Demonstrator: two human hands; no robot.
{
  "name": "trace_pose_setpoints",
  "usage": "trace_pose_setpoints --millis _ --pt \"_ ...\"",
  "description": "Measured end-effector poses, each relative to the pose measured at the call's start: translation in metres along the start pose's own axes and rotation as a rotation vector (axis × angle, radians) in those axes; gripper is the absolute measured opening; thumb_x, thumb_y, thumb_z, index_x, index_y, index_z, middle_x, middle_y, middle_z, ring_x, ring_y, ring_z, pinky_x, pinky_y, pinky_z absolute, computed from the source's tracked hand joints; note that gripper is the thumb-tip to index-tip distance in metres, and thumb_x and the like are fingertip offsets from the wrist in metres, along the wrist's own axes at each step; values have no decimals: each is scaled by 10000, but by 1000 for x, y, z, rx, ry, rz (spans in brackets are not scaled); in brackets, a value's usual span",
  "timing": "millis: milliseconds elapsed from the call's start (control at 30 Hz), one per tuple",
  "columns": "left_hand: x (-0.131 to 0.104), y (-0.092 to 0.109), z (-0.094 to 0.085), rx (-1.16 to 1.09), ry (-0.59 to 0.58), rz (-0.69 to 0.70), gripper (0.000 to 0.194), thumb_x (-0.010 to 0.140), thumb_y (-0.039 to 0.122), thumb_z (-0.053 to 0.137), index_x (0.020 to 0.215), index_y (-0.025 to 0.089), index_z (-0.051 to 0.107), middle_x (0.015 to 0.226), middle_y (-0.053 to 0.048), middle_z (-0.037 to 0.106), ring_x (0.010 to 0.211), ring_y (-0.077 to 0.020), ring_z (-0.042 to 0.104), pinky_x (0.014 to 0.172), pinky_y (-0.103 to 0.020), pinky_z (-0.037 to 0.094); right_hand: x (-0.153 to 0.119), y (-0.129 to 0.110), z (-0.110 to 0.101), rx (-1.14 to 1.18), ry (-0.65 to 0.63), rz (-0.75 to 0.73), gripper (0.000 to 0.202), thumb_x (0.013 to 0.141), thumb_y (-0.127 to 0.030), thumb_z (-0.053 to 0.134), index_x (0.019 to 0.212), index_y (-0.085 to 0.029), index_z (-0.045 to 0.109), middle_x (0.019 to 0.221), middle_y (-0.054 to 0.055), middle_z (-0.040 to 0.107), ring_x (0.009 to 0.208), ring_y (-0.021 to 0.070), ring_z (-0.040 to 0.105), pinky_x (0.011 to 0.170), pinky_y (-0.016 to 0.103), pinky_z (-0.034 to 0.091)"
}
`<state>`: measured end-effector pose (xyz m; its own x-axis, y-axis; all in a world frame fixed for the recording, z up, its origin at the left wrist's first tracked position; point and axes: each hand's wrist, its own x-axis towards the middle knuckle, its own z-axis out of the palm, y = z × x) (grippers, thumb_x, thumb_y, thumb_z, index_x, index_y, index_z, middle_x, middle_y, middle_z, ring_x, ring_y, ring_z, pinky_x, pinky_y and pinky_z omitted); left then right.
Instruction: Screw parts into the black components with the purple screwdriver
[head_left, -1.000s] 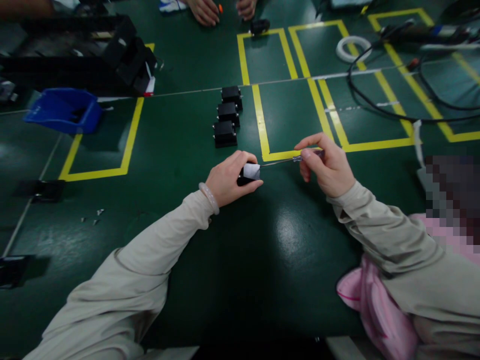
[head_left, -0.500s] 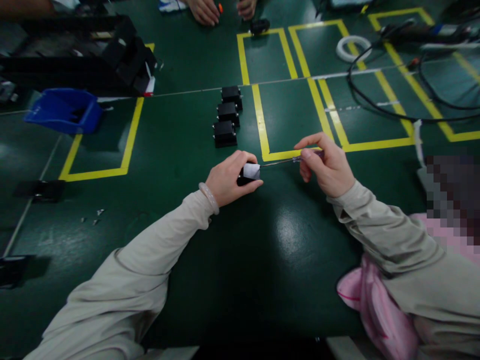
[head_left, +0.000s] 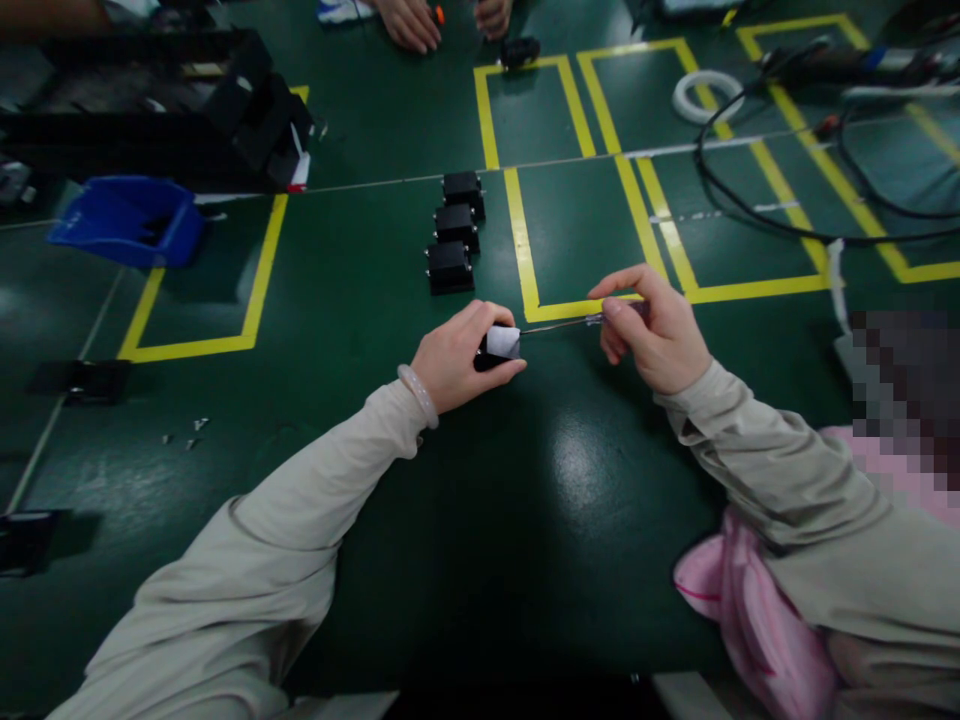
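My left hand (head_left: 454, 358) grips a small black box with a white label face (head_left: 501, 345), held on its side just above the green table (head_left: 585, 480). My right hand (head_left: 654, 332) pinches a thin screwdriver (head_left: 570, 323) with a clear handle. Its metal shaft points left and its tip meets the labelled face of the box. A pale bracelet sits on my left wrist. Three similar black boxes (head_left: 454, 232) stand in a row beyond my left hand.
A blue bin (head_left: 124, 218) and a black rack (head_left: 187, 100) stand at the far left. Yellow tape squares mark the table. A white tape roll (head_left: 705, 97) and black cables (head_left: 787, 210) lie at the far right. Another person's hands (head_left: 442, 20) rest at the far edge.
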<state>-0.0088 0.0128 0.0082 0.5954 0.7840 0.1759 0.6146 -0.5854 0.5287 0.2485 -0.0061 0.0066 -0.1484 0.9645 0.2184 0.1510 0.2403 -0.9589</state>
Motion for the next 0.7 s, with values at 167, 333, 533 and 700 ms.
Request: trace_pose_setpoints --millis 167,333,533,700 --pt "0 -1 1 -2 11 10 352 890 436 655 1126 198 547 1093 -72 638 994 -228 627 873 -384 516 0 0 0 8 -21 -27 270 955 -487 642 1058 -266 526 545 -82 487 402 114 480 394 288 355" --pt "0 -1 1 -2 15 20 354 895 435 649 1125 184 552 1087 -78 636 978 -227 624 854 -381 514 1 1 0 31 -3 -13 310 947 -556 622 1021 -267 538 494 -93 427 369 110 443 363 277 359" --pt "0 -1 1 -5 7 13 351 894 438 648 1123 192 547 1090 -76 634 983 -226 623 859 -380 513 0 2 -1 10 -18 -6 278 956 -518 629 1033 -264 546 493 -100 406 361 104 429 360 276 346" --pt "0 -1 0 -2 6 5 350 893 437 649 1126 198 544 1092 -72 634 985 -228 623 863 -382 515 0 0 -1 27 -24 -25 277 947 -491 650 1065 -269 535 558 -80 483 413 114 487 397 285 376"
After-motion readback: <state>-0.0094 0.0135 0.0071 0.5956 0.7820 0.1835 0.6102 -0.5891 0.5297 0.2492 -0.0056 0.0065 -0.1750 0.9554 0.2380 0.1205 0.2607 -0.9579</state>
